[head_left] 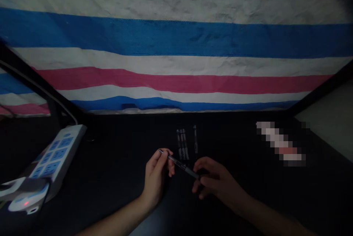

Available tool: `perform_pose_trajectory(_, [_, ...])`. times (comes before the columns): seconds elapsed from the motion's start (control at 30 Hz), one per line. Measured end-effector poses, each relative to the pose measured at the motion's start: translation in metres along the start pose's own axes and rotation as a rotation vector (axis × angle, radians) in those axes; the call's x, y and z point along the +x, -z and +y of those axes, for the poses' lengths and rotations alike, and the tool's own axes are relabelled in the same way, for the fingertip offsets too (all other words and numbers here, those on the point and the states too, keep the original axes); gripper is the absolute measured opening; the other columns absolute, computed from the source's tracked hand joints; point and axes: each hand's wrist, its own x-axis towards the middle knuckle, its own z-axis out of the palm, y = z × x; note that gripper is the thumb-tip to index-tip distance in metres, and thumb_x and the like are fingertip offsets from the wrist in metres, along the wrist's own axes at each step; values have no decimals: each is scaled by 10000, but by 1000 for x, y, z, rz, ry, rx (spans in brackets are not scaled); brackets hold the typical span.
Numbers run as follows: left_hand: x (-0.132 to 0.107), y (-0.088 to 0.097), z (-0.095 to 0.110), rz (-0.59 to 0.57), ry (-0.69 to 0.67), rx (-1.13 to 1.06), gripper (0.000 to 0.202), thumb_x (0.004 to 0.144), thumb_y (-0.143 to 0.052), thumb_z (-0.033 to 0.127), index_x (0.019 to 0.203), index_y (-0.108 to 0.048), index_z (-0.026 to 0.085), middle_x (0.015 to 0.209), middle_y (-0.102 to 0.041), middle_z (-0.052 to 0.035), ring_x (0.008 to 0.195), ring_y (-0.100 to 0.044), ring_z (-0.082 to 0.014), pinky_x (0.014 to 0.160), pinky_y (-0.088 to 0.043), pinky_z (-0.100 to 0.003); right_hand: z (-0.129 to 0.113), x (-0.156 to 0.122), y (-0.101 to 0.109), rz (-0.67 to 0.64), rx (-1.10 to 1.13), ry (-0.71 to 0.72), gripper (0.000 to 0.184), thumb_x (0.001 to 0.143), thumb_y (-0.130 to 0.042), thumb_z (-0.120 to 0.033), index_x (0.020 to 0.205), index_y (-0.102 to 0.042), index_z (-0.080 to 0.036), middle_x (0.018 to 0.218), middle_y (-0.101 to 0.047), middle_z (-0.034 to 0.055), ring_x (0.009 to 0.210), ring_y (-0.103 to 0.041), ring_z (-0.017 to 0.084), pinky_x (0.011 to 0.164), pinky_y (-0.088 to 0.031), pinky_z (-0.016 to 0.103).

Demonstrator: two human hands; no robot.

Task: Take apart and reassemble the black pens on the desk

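Observation:
A thin dark pen (178,163) is held between both hands over a black table (116,162). My left hand (157,177) pinches its upper left end with the fingers curled. My right hand (215,182) grips its lower right end, fingers closed round it. Just beyond the hands, several more pens (182,144) lie side by side on the table, and one pen (195,139) lies slightly apart to their right.
A white and blue power strip (56,157) lies at the left, with a plug and a small red light (26,203) at its near end. A striped red, white and blue tarp (176,45) hangs behind the table. A blurred patch (281,143) lies at the right.

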Motion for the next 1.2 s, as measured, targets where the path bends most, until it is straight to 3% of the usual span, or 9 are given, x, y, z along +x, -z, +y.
perform_pose_trajectory(0.13, [-4,-2,-1,-19,-4,-54,246,876,-561,393,884,-594,149,555,-498,36,466,-448,-83,464,-354,-192,4,2,2,-236,81,-347,388,865,-544,-476,1062,-560,-143,783,-671,69,486,-669,165,407,-497,227])
perform_pose_trajectory(0.23, [-7,-3,-2,-25,-7,-36,248,888,-541,393,902,-597,152,565,-482,41,470,-434,-79,473,-350,-194,4,2,3,-285,11,-402,453,890,-465,-528,1030,-576,-112,597,-641,32,365,-585,115,345,-415,168])
perform_pose_trajectory(0.4, [-9,-3,-6,13,-29,136,311,876,-540,432,918,-629,138,531,-468,44,465,-425,-80,462,-330,-186,1,-2,-1,-144,-438,-303,361,901,-444,-460,925,-604,-137,517,-591,-15,315,-482,83,317,-319,160])
perform_pose_trajectory(0.53, [-10,-2,-8,30,-31,199,338,871,-530,459,867,-629,135,499,-471,41,456,-418,-84,459,-325,-187,-3,-8,-5,8,-1018,11,334,932,-412,-343,703,-583,-170,548,-570,-12,465,-541,102,485,-391,212])
perform_pose_trajectory(0.63, [-12,-2,-11,45,-30,191,323,870,-540,451,829,-617,140,505,-470,44,456,-406,-77,465,-321,-185,-4,-10,-5,38,-1205,146,256,931,-406,-255,792,-610,-191,688,-642,11,613,-606,137,614,-423,254])
perform_pose_trajectory(0.8, [-17,-2,-12,52,-37,97,298,887,-518,436,827,-596,155,530,-469,46,471,-417,-79,480,-334,-189,-4,-10,-7,13,-972,52,179,907,-478,-301,911,-627,-203,682,-641,-6,553,-597,119,552,-434,223])
perform_pose_trajectory(0.97, [-22,-3,-9,25,-6,51,275,901,-496,422,857,-585,166,546,-485,39,495,-440,-95,493,-359,-203,-3,-8,-8,41,-613,-65,456,963,-306,-465,729,-558,-164,543,-546,-23,385,-465,65,381,-308,170])
perform_pose_trajectory(1.1, [-22,-3,-8,42,-1,32,273,890,-515,421,870,-590,160,558,-504,30,499,-454,-101,497,-372,-211,-3,-6,-6,100,-629,15,236,846,-587,-399,794,-484,-193,573,-538,-68,415,-467,51,423,-351,155])
perform_pose_trajectory(1.2, [-21,-3,-8,48,2,-2,257,884,-525,402,872,-595,156,564,-512,26,500,-461,-101,500,-378,-214,0,-6,-5,47,-521,-60,283,877,-509,-468,884,-499,-185,654,-606,-26,399,-508,66,361,-319,154])
